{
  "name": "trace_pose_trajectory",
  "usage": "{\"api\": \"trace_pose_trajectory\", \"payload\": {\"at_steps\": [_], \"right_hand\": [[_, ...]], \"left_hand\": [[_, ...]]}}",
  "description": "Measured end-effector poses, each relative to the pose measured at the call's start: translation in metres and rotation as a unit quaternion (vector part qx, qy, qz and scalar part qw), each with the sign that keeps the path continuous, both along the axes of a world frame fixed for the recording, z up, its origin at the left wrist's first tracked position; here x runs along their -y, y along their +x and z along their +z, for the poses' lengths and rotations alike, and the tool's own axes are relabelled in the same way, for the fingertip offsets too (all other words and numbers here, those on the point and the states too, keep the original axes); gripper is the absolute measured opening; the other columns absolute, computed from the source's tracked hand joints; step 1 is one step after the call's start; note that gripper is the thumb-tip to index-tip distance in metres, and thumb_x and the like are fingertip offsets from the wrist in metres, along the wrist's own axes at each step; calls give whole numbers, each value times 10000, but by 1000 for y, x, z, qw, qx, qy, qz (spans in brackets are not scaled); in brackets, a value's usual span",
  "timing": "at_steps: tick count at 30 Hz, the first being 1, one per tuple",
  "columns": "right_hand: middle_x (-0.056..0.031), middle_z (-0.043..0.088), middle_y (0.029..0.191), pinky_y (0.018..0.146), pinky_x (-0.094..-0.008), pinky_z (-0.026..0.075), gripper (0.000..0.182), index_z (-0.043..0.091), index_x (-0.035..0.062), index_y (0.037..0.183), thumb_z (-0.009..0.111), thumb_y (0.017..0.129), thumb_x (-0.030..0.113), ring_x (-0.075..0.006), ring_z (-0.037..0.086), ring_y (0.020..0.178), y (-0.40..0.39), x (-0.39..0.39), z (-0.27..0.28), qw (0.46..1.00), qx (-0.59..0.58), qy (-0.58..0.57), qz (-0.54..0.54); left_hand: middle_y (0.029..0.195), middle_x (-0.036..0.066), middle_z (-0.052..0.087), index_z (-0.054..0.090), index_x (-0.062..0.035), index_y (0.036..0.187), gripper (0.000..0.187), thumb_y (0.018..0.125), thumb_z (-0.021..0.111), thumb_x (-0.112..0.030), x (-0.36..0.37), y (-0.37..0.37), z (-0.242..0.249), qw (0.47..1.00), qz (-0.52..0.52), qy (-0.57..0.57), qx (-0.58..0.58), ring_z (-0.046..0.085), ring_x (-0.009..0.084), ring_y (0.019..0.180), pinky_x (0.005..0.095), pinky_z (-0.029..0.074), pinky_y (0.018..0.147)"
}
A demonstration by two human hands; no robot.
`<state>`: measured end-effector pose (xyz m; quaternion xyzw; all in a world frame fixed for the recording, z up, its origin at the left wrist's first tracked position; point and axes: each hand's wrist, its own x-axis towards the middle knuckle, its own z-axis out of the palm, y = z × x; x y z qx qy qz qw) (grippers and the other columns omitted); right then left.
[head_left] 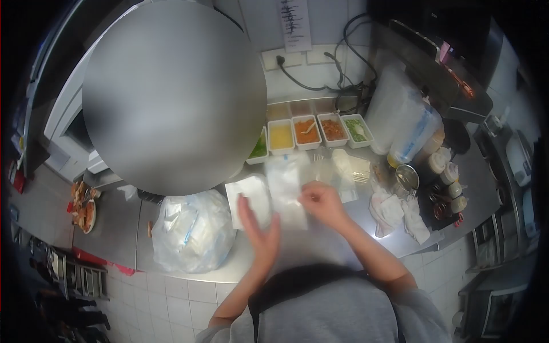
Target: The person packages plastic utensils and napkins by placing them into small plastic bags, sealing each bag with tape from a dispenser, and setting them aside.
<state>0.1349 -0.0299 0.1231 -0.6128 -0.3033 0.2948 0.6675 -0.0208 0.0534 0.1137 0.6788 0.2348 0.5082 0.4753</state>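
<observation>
My left hand (260,226) lies over a white paper square (248,194), thumb and fingers apart. To the right of that square, a white packet with small blue marks (287,183) lies on the steel counter, blurred at its lower part. My right hand (325,202) is at the packet's right edge, its fingers curled into a pinch. What sits between those fingertips, if anything, is too small to make out. Behind my right hand lie a clear plastic bag (322,170) and pale plastic forks (359,170).
A bulging clear plastic bag (194,231) stands left of my left hand. Several white food tubs line the back, one with yellow content (281,136). On the right are crumpled cloths (389,211), a metal bowl (407,178) and squeeze bottles (439,161). A grey blur covers the upper left.
</observation>
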Motion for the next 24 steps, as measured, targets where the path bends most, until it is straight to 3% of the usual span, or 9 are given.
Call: {"api": "trace_pose_trajectory", "payload": {"at_steps": [2, 3, 5, 6, 7, 9, 12, 14, 24], "right_hand": [[-96, 632, 859, 628, -363, 499, 94, 627, 28, 690, 644, 743, 104, -249, 625, 666, 6, 7, 16, 874, 480, -64, 28], [-96, 632, 859, 628, -363, 499, 94, 627, 28, 690, 644, 743, 104, -249, 625, 666, 4, 8, 26, 874, 481, -69, 26], [-110, 606, 863, 625, -398, 477, 51, 613, 38, 715, 635, 694, 78, -331, 587, 677, -4, 11, 41, 805, 555, -177, 112], [-110, 606, 863, 625, -398, 477, 51, 613, 38, 715, 635, 694, 78, -331, 587, 677, -7, 12, 44, 804, 555, -180, 116], [-108, 607, 843, 627, -405, 478, 56, 604, 34, 706, 632, 703, 82, -327, 592, 682, -9, 13, 47, 805, 550, -178, 131], [-105, 608, 824, 629, -411, 478, 67, 596, 30, 696, 630, 711, 86, -324, 596, 687, -9, 14, 49, 805, 546, -178, 148], [-112, 589, 756, 611, -414, 473, 78, 580, 26, 700, 645, 703, 70, -325, 593, 677, -10, 20, 48, 857, 489, -112, 121], [-121, 564, 704, 598, -403, 454, 93, 579, 23, 733, 664, 699, 39, -321, 576, 659, -12, 21, 47, 939, 317, -105, 86], [-125, 534, 719, 585, -379, 433, 178, 662, 37, 898, 629, 732, -19, -300, 551, 638, -17, 23, 29, 884, 457, 21, 94]], "left_hand": [[1485, 205, 126, 366, -66, 1365, 791, 692, 767, -171, -22, -3, 21, 982, 49, 169, -66, 132, 385, 1373, 535, 135, 1086], [1485, 205, 126, 366, -66, 1365, 791, 692, 767, -171, -30, -2, 32, 983, 45, 167, -64, 132, 385, 1373, 535, 135, 1086], [1490, 149, 157, 394, -156, 1359, 816, 657, 802, -229, -39, -1, 47, 907, -98, 281, -299, 132, 395, 1370, 570, 109, 1087], [1372, 146, 420, 592, -151, 1174, 614, 625, 823, -300, -42, 4, 56, 900, -134, 281, -305, 289, 321, 1340, 553, 51, 1093], [1372, 146, 420, 592, -151, 1174, 614, 625, 823, -300, -49, 6, 52, 902, -133, 277, -304, 289, 321, 1340, 553, 51, 1093], [1081, 65, 645, 692, -125, 932, 273, 689, 782, -209, -66, 9, 36, 876, -311, 138, -341, 551, 250, 1114, 576, 118, 1090], [814, 35, 694, 699, -91, 745, 94, 726, 755, -163, -67, 6, 23, 913, -307, 44, -264, 648, 192, 877, 556, 153, 1095], [814, 35, 696, 700, -91, 755, 83, 735, 749, -155, -67, 3, 20, 919, -296, 27, -259, 647, 192, 860, 549, 168, 1094], [840, 29, 700, 704, -85, 774, 78, 758, 733, -155, -68, -7, 16, 922, -280, 9, -266, 641, 192, 846, 538, 184, 1099]]}}
